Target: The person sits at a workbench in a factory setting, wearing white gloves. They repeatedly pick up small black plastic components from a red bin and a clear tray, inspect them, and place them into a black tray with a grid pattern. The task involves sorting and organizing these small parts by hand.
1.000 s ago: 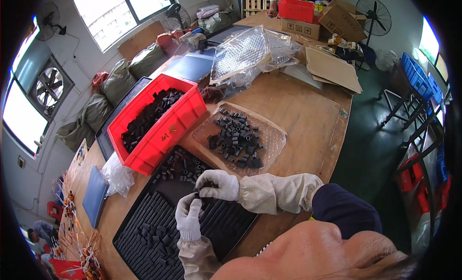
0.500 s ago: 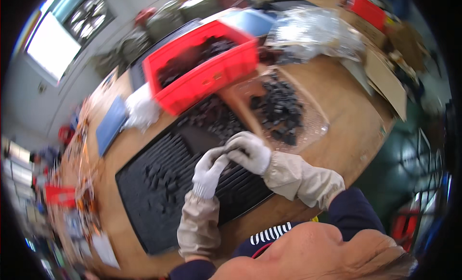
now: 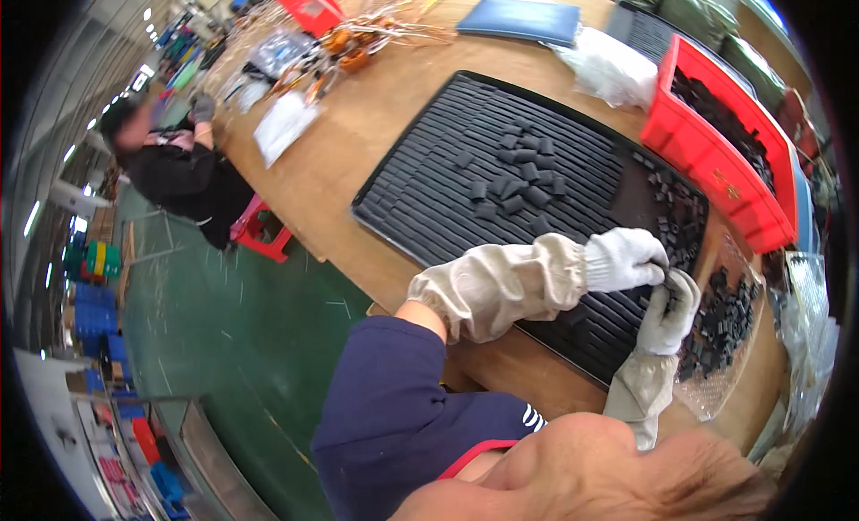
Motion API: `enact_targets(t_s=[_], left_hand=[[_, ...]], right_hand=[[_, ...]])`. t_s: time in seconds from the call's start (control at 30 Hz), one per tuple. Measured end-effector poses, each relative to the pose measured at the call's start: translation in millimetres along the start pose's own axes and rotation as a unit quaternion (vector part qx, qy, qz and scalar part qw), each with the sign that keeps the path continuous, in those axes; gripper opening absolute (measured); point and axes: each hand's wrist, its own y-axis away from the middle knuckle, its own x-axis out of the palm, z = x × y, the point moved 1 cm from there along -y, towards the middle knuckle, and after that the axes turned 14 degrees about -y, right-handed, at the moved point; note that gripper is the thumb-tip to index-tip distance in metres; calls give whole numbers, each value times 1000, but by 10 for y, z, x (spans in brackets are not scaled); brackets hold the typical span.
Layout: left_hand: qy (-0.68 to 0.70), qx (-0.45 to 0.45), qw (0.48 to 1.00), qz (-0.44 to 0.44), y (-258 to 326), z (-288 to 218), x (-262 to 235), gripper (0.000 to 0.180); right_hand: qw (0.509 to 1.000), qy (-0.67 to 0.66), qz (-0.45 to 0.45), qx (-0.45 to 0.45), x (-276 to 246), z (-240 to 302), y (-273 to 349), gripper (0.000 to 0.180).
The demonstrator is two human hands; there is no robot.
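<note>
My left hand (image 3: 626,260), in a white glove, reaches over the right part of a black ribbed tray (image 3: 420,167). Fingertip to fingertip with it is my gloved right hand (image 3: 669,317). Both are closed in a pinch on a small black piece (image 3: 667,286), mostly hidden by the fingers. Short black pieces (image 3: 523,172) lie loose on the tray's ridges, and similar ones form rows between them. More small dark pieces (image 3: 678,208) gather at the tray's right end. Beside my right hand, a heap of black pieces (image 3: 720,328) rests on clear plastic.
A red bin (image 3: 716,176) of dark pieces stands beyond the tray's right end. A white plastic bag (image 3: 613,69) and a blue folder (image 3: 519,21) lie behind. Orange and white wires (image 3: 358,42) clutter the far left table. A co-worker (image 3: 179,167) sits at the table's left edge.
The view has swung to the left, bringing the co-worker and green floor into sight. My hands stay pinched together above the tray.
</note>
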Motion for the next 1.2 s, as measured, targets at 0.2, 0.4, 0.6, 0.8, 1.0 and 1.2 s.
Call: enact_targets(t_s=[0.2,0.4,0.6,0.8,1.0,1.2], left_hand=[[-8,-6,1000,14,1,118,97,23],[-35,18,999,14,-66,131,64,22],[-92,-81,985,-120,-160,247,-372,22],[-214,-33,971,-105,-148,477,-504,22],[-403,41,913,57,-49,208,-257,23],[-419,65,902,86,6,237,-207,28]], right_hand=[[997,-42,-2,67,-17,-212,77,18],[993,-54,-14,103,-11,-240,75,20],[987,-77,-109,93,-1,-368,61,29],[978,-52,-148,141,-54,-161,-18,22],[977,-67,-125,157,-49,-64,-30,18],[993,82,49,69,-23,55,-156,20]])
